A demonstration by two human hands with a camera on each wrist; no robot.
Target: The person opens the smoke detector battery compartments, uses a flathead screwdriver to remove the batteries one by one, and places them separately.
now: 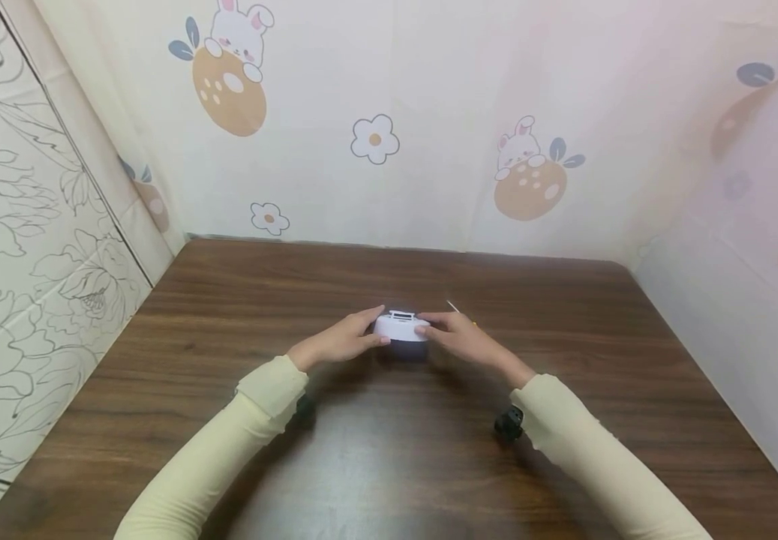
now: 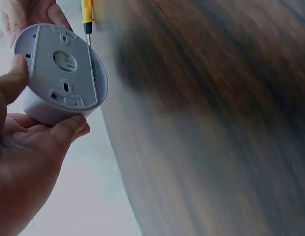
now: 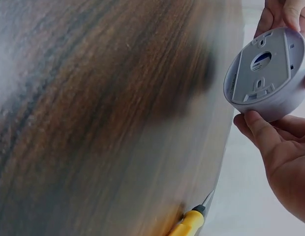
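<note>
Both hands hold a round white device [image 1: 402, 328] over the table, one at each side. It looks like a smoke detector, with a slotted flat mounting plate [image 2: 56, 73] on the face seen in the wrist views. My left hand [image 1: 341, 337] grips the left side, its thumb at the near edge and fingers at the far edge. On the opposite side my right hand [image 1: 459, 336] pinches the rim between thumb and fingers. A yellow-handled screwdriver [image 3: 189, 223] lies on the table by the right hand, which hides much of it in the head view.
The dark wood-grain table [image 1: 375, 450] extends around the hands. Behind it hangs a pale curtain [image 1: 443, 90] printed with rabbits and flowers. A panel with line-drawn flowers [image 1: 37, 225] stands along the left side. Dark wrist cameras [image 1: 509, 424] hang under the sleeves.
</note>
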